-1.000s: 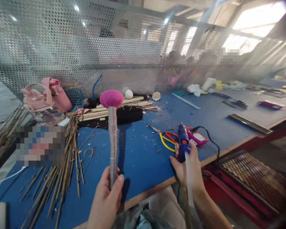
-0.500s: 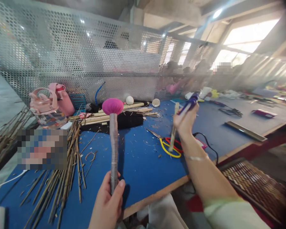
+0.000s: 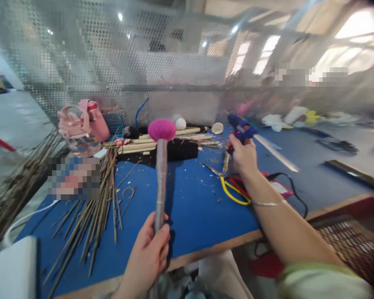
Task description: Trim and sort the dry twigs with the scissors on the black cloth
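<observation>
My left hand point(image 3: 149, 249) is closed round a grey-wrapped stick point(image 3: 161, 182), held upright near the table's front edge. A magenta fabric-like ball point(image 3: 162, 130) tops that stick. In my right hand point(image 3: 243, 155) is a dark blue glue gun point(image 3: 241, 128), with a long pale glue stick point(image 3: 277, 153) jutting out to the right. A small red light shows on the gun. Below this hand lie scissors point(image 3: 233, 197) with yellow and red handles. A short pale rod point(image 3: 226, 162) stands beside the scissors, partly hidden by the hand.
Thin brown twigs point(image 3: 93, 220) are spread over the left of the blue table point(image 3: 199, 224). Behind are pale sticks on black cloth point(image 3: 183, 150), a white ball point(image 3: 180, 123) and pink bottles point(image 3: 98, 120). A perforated metal screen point(image 3: 180, 62) borders the back; a dark bar point(image 3: 355, 174) lies right.
The glue gun has swung round, so its glue stick now points right. My left hand still holds the magenta-topped stick. The whole view has shifted, with the table's things appearing further right.
</observation>
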{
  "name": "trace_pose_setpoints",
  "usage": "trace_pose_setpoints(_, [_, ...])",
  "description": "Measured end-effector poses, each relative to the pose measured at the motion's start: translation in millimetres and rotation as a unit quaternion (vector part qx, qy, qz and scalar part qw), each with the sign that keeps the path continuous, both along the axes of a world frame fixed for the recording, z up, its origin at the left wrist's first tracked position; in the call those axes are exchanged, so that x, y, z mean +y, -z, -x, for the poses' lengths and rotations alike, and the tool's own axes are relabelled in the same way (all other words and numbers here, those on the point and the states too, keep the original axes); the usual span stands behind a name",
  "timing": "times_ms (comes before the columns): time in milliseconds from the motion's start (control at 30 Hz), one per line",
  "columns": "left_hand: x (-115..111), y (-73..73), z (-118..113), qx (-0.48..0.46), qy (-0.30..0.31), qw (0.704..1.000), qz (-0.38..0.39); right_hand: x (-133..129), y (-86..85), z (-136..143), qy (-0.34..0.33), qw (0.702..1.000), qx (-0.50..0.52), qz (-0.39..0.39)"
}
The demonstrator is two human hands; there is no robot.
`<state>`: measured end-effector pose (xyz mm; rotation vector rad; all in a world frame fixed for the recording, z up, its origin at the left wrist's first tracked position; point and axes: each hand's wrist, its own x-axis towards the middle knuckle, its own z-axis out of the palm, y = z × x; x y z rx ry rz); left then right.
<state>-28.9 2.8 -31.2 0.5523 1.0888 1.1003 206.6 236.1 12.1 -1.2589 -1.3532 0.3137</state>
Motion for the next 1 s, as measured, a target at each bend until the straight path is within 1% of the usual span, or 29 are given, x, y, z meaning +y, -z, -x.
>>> trace_pose_setpoints(67, [-3,-3.9,2,-0.034,0.026,0.998,-0.035,-43,-2.3,8,-0.117,0.993,0.012,0.03])
trace_pose_setpoints(100, [-5,-5.1,3,-0.047,0.046,0.997,-0.05,-65,-2.4,11,-0.178,0.982,-0.008,0.059])
trace_pose_setpoints(133, [-7,-5.9,3,-0.06,0.063,0.994,-0.058,-87,-2.0,11,-0.218,0.973,-0.013,0.07])
trace_pose_setpoints(200, [-14,-6.5,3,-0.084,0.082,0.991,-0.062,-123,0.5,10,-0.312,0.939,-0.055,0.13])
trace_pose_setpoints(267, [-21,-6.7,2,-0.096,0.081,0.99,-0.06,-148,3.5,6,-0.368,0.912,-0.063,0.167])
trace_pose_setpoints(300, [-24,-7.1,1,-0.091,0.079,0.991,-0.061,-155,4.6,5,-0.382,0.905,-0.062,0.175])
trace_pose_setpoints(433, [-32,-12.5,-5,-0.019,0.077,0.994,-0.072,-168,4.2,1,-0.395,0.901,-0.075,0.164])
trace_pose_setpoints(567, [-32,-19.3,-11,0.042,0.05,0.995,-0.077,-174,2.7,0,-0.411,0.89,-0.071,0.183])
trace_pose_setpoints(667, [-31,-21.1,-14,0.072,0.033,0.993,-0.087,-179,3.1,2,-0.416,0.887,-0.058,0.19])
trace_pose_setpoints(767, [-32,-21.7,-16,0.104,0.022,0.989,-0.101,-180,3.6,5,-0.419,0.889,-0.072,0.171])
trace_pose_setpoints(1000, [-36,-23.2,-17,0.141,0.024,0.983,-0.114,-180,3.8,4,-0.438,0.883,-0.097,0.137])
